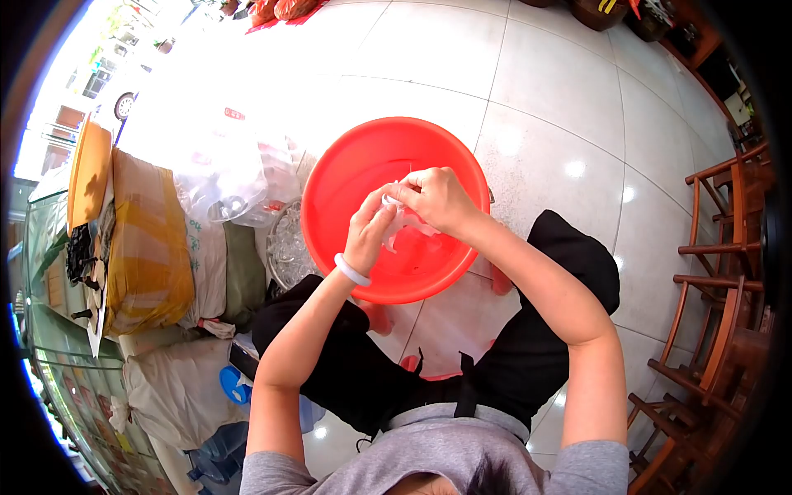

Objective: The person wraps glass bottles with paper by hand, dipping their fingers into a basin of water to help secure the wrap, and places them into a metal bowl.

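Note:
A large red basin [346, 165] stands on the floor between my knees, and both hands are over it. Pinched between my hands is a limp, translucent whitish piece [398, 223] that looks like thin plastic film; part of it hangs down. My left hand [367, 231], with a white bangle at the wrist, grips it from the left with thumb and fingers closed. My right hand [441, 196] is bent over its upper end, fingertips pressed together close to the left fingers. The fingers partly hide the piece, so its exact kind cannot be made out.
Left of the basin is a round bowl [289, 247] of clear, shiny pieces, with clear plastic bags [235, 181] behind it. A taped carton [148, 247], sacks [239, 272] and a glass case [66, 371] line the left. Wooden chairs [718, 330] stand on the right.

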Action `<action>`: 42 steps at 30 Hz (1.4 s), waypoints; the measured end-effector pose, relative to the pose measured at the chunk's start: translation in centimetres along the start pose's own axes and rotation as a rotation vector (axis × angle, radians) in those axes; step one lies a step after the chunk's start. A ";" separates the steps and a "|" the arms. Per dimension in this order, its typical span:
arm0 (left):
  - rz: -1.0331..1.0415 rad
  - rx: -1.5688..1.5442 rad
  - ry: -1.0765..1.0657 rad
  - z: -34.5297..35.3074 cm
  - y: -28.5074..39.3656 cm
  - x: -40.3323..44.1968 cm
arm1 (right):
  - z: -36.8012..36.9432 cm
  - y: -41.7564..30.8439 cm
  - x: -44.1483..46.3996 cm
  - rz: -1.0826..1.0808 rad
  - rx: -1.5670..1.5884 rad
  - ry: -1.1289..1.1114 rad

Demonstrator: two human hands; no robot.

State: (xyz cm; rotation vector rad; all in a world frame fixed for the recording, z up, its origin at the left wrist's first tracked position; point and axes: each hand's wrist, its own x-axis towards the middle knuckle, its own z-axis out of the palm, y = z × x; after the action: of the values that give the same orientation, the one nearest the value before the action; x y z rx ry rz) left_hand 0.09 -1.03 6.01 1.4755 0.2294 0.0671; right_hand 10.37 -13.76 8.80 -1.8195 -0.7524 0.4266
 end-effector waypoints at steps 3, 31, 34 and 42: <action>0.039 0.060 0.061 0.3 0.1 0.0 | 0.0 -0.1 0.0 -0.010 0.000 -0.033; -0.092 -0.126 0.060 -0.8 1.5 -0.2 | -1.3 0.1 -0.4 -0.263 -0.089 -0.204; -0.024 -0.009 0.079 -0.8 0.9 -0.3 | -0.6 0.8 -0.7 -0.318 -0.069 -0.184; -0.110 -0.101 0.196 -1.8 0.2 0.5 | 0.1 0.8 -1.2 -0.519 -0.158 -0.141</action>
State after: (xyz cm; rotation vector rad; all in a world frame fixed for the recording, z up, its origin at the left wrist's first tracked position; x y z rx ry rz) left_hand 0.30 0.82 6.05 1.3534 0.4594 0.1324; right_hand 9.65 -14.65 7.89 -1.6661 -1.3437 0.1556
